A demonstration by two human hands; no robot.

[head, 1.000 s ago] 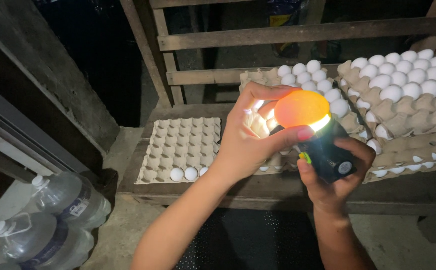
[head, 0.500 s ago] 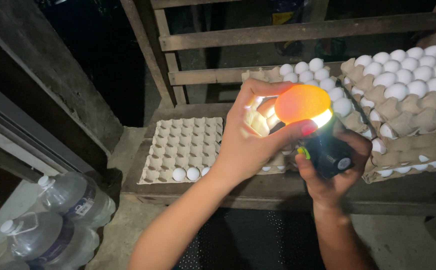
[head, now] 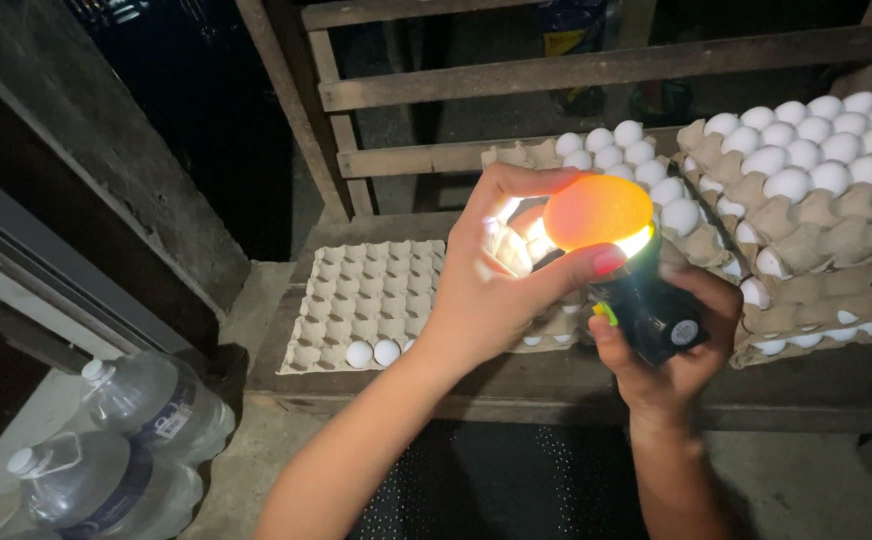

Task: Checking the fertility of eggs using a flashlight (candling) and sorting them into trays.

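The left hand (head: 486,290) grips an egg (head: 597,212) glowing orange, seated on the lit head of a black torch (head: 646,305) that the right hand (head: 671,350) clasps. Behind, a near-empty tray (head: 356,300) holds perhaps three eggs; full trays (head: 816,215) stand stacked at right.

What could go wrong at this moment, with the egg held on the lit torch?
1. The glowing egg is gripped only by the left hand's fingertips on the torch; if it slips, it may fall and break.
2. The right hand holds the torch close to the stacked trays of eggs; a bump might crack some.
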